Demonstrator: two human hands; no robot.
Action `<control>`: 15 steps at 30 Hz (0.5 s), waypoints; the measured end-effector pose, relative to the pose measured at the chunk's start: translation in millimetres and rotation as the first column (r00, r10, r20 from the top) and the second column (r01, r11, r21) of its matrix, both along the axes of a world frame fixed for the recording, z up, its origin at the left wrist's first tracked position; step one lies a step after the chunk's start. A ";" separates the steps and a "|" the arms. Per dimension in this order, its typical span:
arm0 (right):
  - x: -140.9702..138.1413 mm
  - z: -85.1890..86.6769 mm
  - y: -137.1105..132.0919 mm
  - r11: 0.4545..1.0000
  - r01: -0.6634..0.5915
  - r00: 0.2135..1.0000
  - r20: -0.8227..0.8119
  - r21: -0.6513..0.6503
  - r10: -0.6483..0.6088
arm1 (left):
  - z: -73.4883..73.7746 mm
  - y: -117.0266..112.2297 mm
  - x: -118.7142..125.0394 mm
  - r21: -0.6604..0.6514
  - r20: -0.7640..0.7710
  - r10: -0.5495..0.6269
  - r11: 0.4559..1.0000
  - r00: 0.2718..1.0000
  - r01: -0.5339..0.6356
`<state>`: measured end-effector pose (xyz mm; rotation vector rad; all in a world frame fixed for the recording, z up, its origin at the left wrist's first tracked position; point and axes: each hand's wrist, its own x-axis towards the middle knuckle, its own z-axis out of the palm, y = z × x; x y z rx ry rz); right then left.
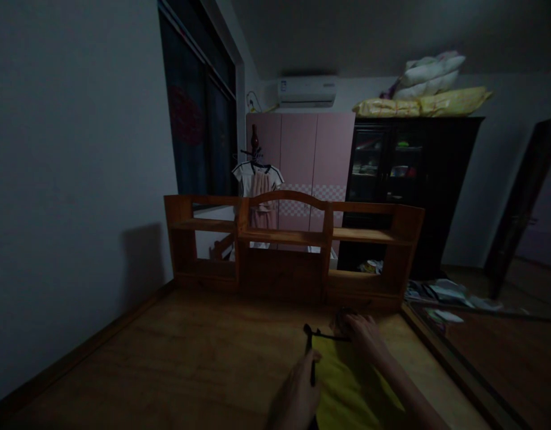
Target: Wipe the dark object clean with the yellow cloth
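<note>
A yellow cloth piece with black edging [347, 382], perhaps a bag, lies flat on the bare wooden board. My left hand [296, 391] is closed at its left black edge, thumb and fingers pinching the border. At the far right corner of the cloth, my right hand [362, 329] is bent over with its fingers closed around a small dark brownish thing [340, 318]. Dim light and blur hide what that thing is. A dark loop or knot [307, 328] sticks out at the cloth's far left corner. My right forearm covers part of the cloth's right side.
A wooden shelf headboard [284, 269] closes off the far end of the board. On the left stands a white wall [78, 179]; a raised wooden rail [445, 358] runs along the right. Papers and bags [449, 292] lie low beyond it, near a dark cabinet [449, 191].
</note>
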<state>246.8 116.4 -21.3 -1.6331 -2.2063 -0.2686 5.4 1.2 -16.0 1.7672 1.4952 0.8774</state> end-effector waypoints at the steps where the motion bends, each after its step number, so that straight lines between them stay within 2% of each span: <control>1: -0.5 0.5 -0.9 1.000 -0.007 1.000 0.007 0.015 0.007 | -0.8 1.9 -9.3 0.073 0.018 -0.021 0.997 1.000 0.020; 4: -4.8 2.6 -4.9 0.998 -0.029 0.999 0.022 0.060 0.028 | -1.8 11.5 -54.5 0.175 0.008 0.069 0.982 0.998 -0.070; 7: -17.1 6.0 -9.8 0.996 -0.051 0.999 0.012 0.075 0.051 | -3.2 23.2 -119.6 0.252 0.045 0.115 0.960 0.992 -0.122; 9: -33.3 11.3 -12.4 0.994 -0.083 0.997 0.000 0.076 0.084 | -6.7 28.6 -168.1 0.256 0.072 0.180 0.947 0.981 -0.192; 12: -75.1 26.4 -12.4 0.984 -0.164 0.985 -0.038 0.074 0.167 | -14.3 28.4 -236.4 0.213 0.077 0.281 0.932 0.957 -0.291; 15: -137.2 44.2 -4.8 0.958 -0.287 0.953 -0.104 -0.010 0.285 | -17.3 18.1 -287.0 0.137 0.101 0.321 0.933 0.942 -0.332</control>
